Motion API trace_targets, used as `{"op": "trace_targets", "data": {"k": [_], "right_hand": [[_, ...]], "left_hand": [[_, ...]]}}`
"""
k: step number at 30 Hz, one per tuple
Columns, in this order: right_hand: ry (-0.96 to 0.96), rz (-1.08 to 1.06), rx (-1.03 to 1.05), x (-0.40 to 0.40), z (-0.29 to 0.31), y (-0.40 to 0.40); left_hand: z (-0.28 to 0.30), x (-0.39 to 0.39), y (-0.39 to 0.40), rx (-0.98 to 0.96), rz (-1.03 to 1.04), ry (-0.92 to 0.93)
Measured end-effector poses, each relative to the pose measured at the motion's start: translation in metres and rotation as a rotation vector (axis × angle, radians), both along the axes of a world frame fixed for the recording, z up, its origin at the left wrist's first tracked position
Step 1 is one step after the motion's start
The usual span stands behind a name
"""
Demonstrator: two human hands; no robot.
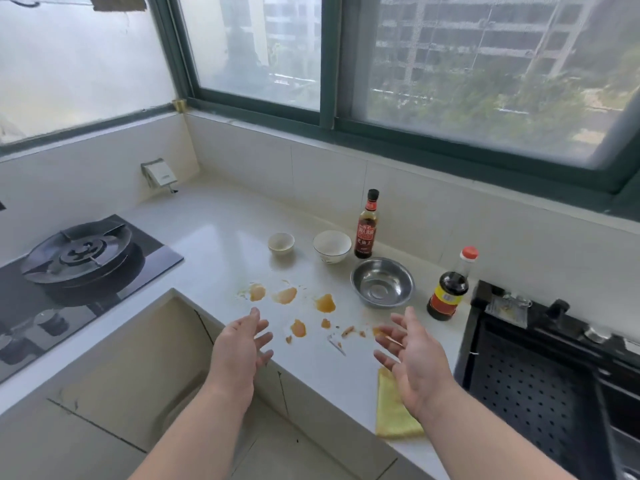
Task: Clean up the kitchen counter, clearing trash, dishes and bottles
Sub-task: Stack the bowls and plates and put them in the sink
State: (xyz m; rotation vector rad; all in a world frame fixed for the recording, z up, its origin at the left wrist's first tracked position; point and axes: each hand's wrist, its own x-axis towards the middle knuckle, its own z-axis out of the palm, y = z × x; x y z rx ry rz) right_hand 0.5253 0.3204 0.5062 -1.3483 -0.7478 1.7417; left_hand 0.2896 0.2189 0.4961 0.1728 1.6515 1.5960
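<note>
Left hand (242, 344): open, fingers spread, palm turned inward, holding nothing. It hangs above the front edge of the counter (214, 244). Right hand (412, 355): open, palm up and inward, fingers loosely curled, holding nothing. It hangs over the counter at 3 o'clock from the left hand; the two are well apart.

Orange-brown sauce stains (287, 296) lie scattered on the counter between and beyond the hands, with small scraps (346, 332) near the right fingertips.

Dark-capped sauce bottle (366, 225): upright, long axis vertical, cap up, near the tiled wall at 12 o'clock from the stains. Red-capped sauce bottle (450, 289): upright, cap up, appearing to lean slightly toward 1 o'clock in the wide-angle view; it stands at 1 o'clock from the right hand, just beside the black sink (526, 382).

Steel bowl (382, 283): mouth up, between the two bottles. White bowl (331, 245): mouth up, just left of the dark-capped bottle. Small white cup (281, 243): mouth up, at 9 o'clock from the white bowl, apart from it.

Yellow cloth (394, 410): flat at the counter's front edge, long axis running 12 to 6 o'clock, partly hidden by the right wrist.

Gas stove (79, 258): at 9 o'clock, on the left counter run.
</note>
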Motion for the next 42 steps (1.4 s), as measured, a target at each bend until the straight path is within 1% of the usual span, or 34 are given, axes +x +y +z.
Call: {"op": "trace_targets", "data": {"k": [4, 7, 12, 16, 19, 22, 25, 28, 30, 32, 34, 36, 38, 40, 42], "right_hand": [[0.004, -0.024, -0.017, 0.019, 0.005, 0.025], [0.019, -0.023, -0.026, 0.013, 0.002, 0.047], [0.019, -0.020, -0.056, -0.025, -0.007, 0.087], [-0.001, 0.020, -0.054, -0.064, -0.011, 0.131], [-0.051, 0.008, -0.070, -0.106, -0.018, 0.175], [-0.059, 0.000, -0.082, -0.136, -0.024, 0.206], [-0.088, -0.034, -0.115, -0.166, -0.040, 0.242], [-0.111, -0.073, -0.154, -0.181, -0.055, 0.263], [-0.125, -0.086, -0.181, -0.183, -0.062, 0.269], [-0.137, -0.098, -0.209, -0.182, -0.071, 0.275], [-0.138, -0.117, -0.241, -0.182, -0.078, 0.278], [-0.126, -0.134, -0.262, -0.182, -0.086, 0.282], [-0.121, -0.137, -0.263, -0.184, -0.090, 0.285], [-0.121, -0.152, -0.263, -0.187, -0.092, 0.287], [-0.116, -0.171, -0.271, -0.189, -0.094, 0.287]], "left_hand": [[0.004, 0.017, 0.025, -0.015, -0.018, -0.012], [0.007, 0.013, 0.050, -0.037, -0.035, 0.061], [0.003, -0.026, 0.106, -0.180, -0.145, 0.402], [-0.010, -0.079, 0.174, -0.294, -0.298, 0.654], [-0.029, -0.138, 0.237, -0.414, -0.407, 0.818], [-0.047, -0.182, 0.286, -0.532, -0.507, 0.972], [-0.081, -0.217, 0.338, -0.643, -0.700, 1.092], [-0.110, -0.236, 0.366, -0.663, -0.855, 1.088], [-0.122, -0.240, 0.369, -0.626, -0.879, 1.079], [-0.128, -0.238, 0.369, -0.620, -0.843, 1.075], [-0.126, -0.232, 0.370, -0.600, -0.753, 1.041], [-0.116, -0.220, 0.375, -0.514, -0.648, 0.997], [-0.100, -0.201, 0.387, -0.387, -0.611, 0.960], [-0.085, -0.177, 0.401, -0.300, -0.681, 0.949], [-0.078, -0.152, 0.417, -0.317, -0.834, 1.009]]}}
